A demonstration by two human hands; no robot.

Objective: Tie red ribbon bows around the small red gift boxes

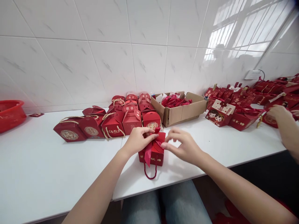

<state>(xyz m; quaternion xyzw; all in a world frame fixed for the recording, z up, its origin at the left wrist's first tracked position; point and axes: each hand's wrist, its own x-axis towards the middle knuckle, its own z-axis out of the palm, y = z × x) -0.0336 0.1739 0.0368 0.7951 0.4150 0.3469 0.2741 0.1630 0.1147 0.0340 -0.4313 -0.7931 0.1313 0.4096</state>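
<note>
Small red cardboard gift box (pixel 159 159) is near the front edge of the white surface (pixel 93 174); left hand (pixel 140 140) has the shiny magenta ribbon (pixel 148 154) pinched on top of it; right hand (pixel 183 144) is half-curled at the box's right side, can't tell if it's gripping any ribbon; dark red twisted-cord handle (pixel 150 178) loops out in front of the box; open brown cardboard carton (pixel 184 114) sits behind it, rightish

Faded blue jeans (pixel 184 203) are worn, with left hand (pixel 138 140), right hand (pixel 185 144) and forearms (pixel 105 182) bare.
</note>
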